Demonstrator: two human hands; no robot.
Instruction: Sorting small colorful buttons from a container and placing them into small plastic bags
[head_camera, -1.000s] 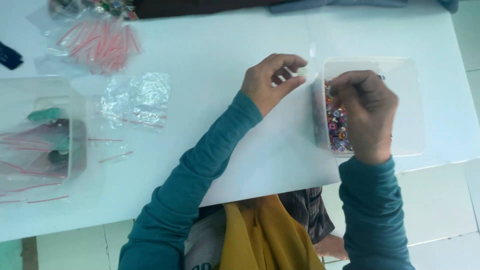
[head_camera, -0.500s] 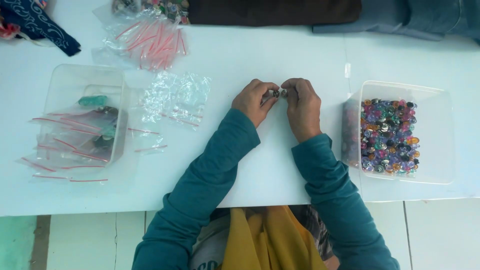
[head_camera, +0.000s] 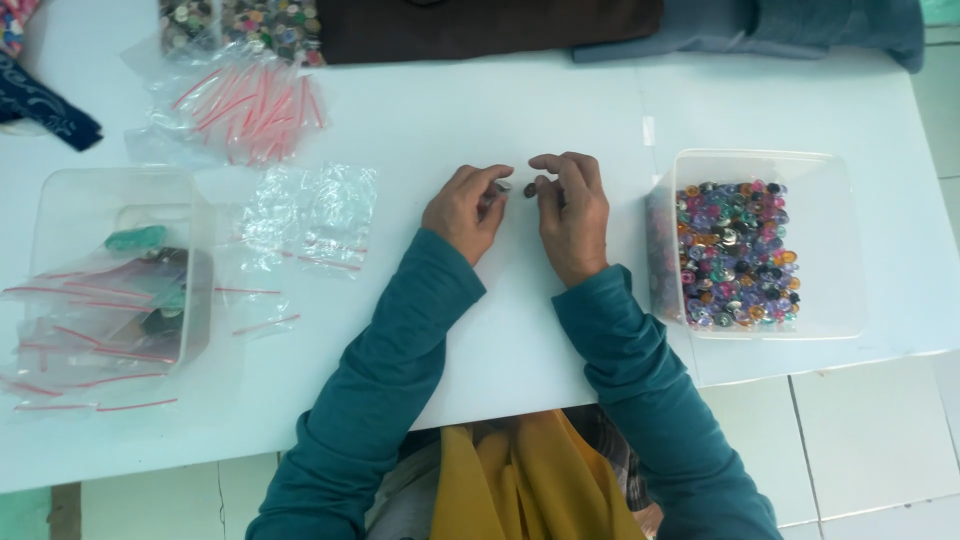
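Both hands rest side by side on the white table (head_camera: 520, 110), in teal sleeves. My left hand (head_camera: 465, 211) pinches a small dark piece at its fingertips. My right hand (head_camera: 570, 210) pinches another small dark bead (head_camera: 530, 189) between thumb and forefinger. The two pieces sit a little apart, just above the table. To the right stands a clear plastic tub (head_camera: 840, 250) filled with several colourful shiny beads (head_camera: 735, 255).
A stack of small clear zip bags (head_camera: 315, 210) lies left of my hands. Another clear tub (head_camera: 60, 200) with filled bags stands at far left. Red-striped bags (head_camera: 240, 105) and a tray of beads (head_camera: 245, 20) lie at the back, beside dark and grey cloth.
My right hand left the bead tub and came to the table's middle beside my left hand. The two hands touched half a second ago and now hold their pieces slightly apart.
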